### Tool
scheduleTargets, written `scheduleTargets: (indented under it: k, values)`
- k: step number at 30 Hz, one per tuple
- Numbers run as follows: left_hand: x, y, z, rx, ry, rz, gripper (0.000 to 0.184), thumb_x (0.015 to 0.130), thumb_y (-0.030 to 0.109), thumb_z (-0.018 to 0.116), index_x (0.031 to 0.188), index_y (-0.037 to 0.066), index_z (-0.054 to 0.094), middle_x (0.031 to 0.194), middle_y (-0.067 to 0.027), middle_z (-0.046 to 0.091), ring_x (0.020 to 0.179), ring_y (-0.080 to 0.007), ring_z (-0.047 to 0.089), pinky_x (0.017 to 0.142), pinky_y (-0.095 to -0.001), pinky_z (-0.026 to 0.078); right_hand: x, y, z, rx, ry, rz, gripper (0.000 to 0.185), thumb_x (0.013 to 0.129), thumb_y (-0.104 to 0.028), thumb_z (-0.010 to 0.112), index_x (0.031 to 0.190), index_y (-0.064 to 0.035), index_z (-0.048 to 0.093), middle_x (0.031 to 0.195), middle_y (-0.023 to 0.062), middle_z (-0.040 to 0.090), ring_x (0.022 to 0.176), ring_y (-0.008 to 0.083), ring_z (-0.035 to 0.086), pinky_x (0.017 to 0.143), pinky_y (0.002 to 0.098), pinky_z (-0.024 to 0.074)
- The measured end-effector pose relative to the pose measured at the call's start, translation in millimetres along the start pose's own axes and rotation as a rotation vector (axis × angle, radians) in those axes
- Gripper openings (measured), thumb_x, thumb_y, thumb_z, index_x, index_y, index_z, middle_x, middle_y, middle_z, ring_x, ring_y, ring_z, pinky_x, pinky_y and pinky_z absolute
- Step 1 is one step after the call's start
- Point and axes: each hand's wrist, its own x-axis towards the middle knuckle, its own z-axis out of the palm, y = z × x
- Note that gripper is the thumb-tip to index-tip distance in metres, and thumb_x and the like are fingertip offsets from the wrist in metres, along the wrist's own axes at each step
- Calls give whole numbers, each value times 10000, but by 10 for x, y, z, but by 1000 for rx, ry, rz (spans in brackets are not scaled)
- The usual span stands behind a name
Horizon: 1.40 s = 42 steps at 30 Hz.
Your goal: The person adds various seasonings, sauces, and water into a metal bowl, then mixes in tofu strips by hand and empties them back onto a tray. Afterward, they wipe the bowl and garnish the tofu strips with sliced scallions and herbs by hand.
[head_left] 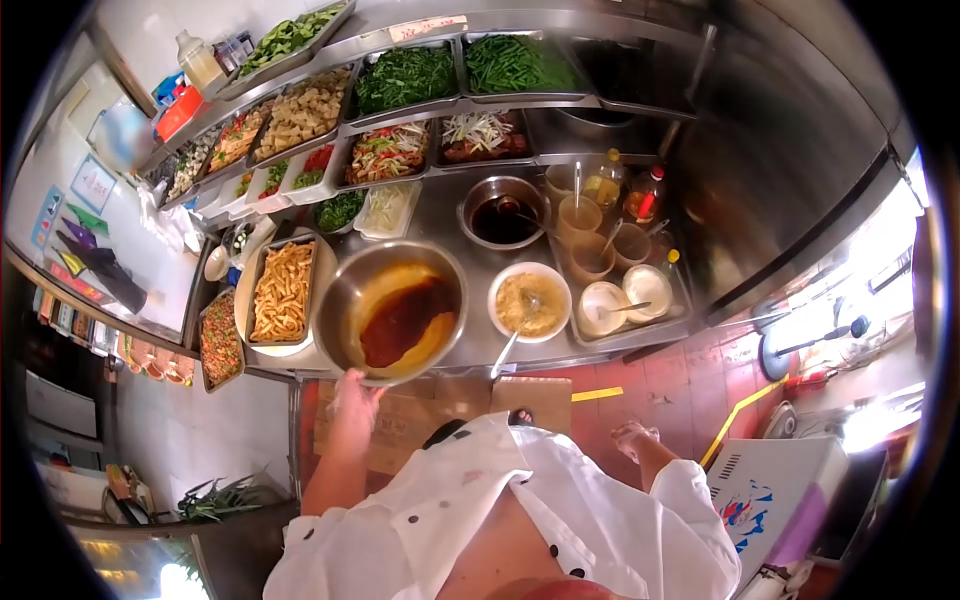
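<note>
My left hand (356, 396) grips the near rim of a large stainless steel mixing bowl (440, 285). The bowl tilts toward me at the counter's front edge, with dark brown sauce (408, 322) pooled inside. Away from the counter, my right hand (636, 438) hangs low over the floor; its fingers are loosely bent and nothing shows in them. Right of the mixing bowl stands a white bowl (566, 300) of pale yellowish minced food with a spoon (507, 352) in it. Behind that, a metal bowl (468, 222) holds dark liquid and a ladle.
A tray (317, 262) of pale strips lies left. On the right, another tray (682, 312) carries seasoning tubs, spoons and bottles (603, 182). Shelves above hold trays of green vegetables (405, 78) and other cut food. Cardboard (400, 420) lies on the red floor (600, 420).
</note>
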Motion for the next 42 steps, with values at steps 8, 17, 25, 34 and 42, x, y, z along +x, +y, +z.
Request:
scheduleTargets:
  k: [8, 17, 25, 34, 42]
  values:
    - [-469, -61, 6, 96, 193, 63, 373, 847, 113, 556, 1216, 59, 538, 1266, -125, 592, 1097, -316, 632, 906, -523, 553, 558, 420, 1278, 145, 124, -3, 233, 822, -230, 742, 1052, -200, 726, 1195, -9, 631, 1163, 202, 583, 937, 339, 498]
    - [342, 93, 21, 77, 144, -3, 240, 836, 135, 603, 1066, 67, 599, 1104, -91, 616, 973, -270, 623, 872, -475, 537, 928, 778, 1126, 448, 463, -93, 104, 880, -185, 617, 964, -137, 654, 943, 14, 607, 878, 184, 586, 719, 321, 507]
    - [69, 318, -278, 78, 187, -187, 312, 838, 116, 637, 1140, 46, 603, 1129, -107, 614, 988, -251, 619, 790, -424, 546, 861, 182, 318, 1132, 497, 174, 190, 976, -229, 538, 1024, -64, 618, 786, 71, 617, 646, 196, 631, 533, 340, 508]
    - [665, 644, -89, 306, 118, -191, 268, 796, 159, 701, 985, -25, 653, 896, -121, 619, 761, -227, 602, 640, -347, 525, 531, -881, -697, 1511, 476, 650, 276, 981, -275, 561, 1145, -63, 628, 793, 62, 633, 649, 172, 622, 574, 330, 501]
    - [903, 797, -156, 384, -9, -279, 246, 776, 178, 693, 913, -22, 650, 816, -91, 589, 699, -209, 563, 622, -362, 468, 330, -1820, -790, 84, 6, 156, 176, 917, -209, 649, 1063, -111, 653, 1171, 73, 676, 1157, 243, 630, 966, 348, 522]
